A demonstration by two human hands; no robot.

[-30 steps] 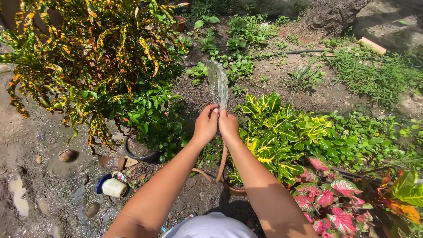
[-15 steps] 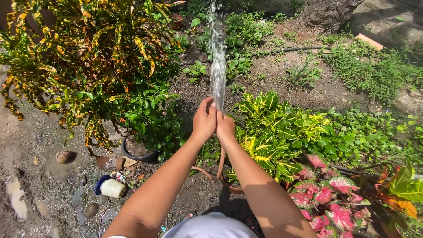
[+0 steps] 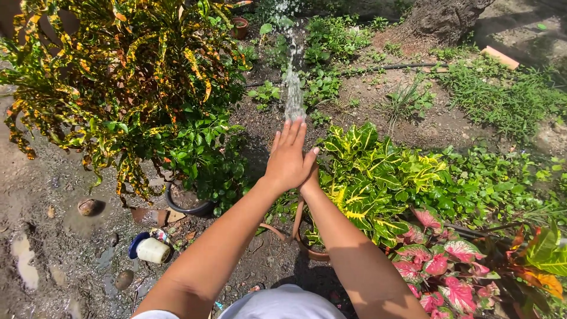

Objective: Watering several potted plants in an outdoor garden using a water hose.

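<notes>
Outdoor garden in hard sunlight: wet bare soil (image 3: pixel 53 254), yellow-green croton shrub (image 3: pixel 118 77) at left, pink-leaved plants (image 3: pixel 443 266) lower right, tree trunk (image 3: pixel 440 20) at top edge.

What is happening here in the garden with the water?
A person stands among potted plants and sprays water from a hose. The left hand is spread flat, fingers straight, over the hose end, and the right hand sits mostly hidden beneath it; its grip cannot be seen. The water jet shoots forward over the soil between a yellow-green croton and a variegated potted plant.
</notes>
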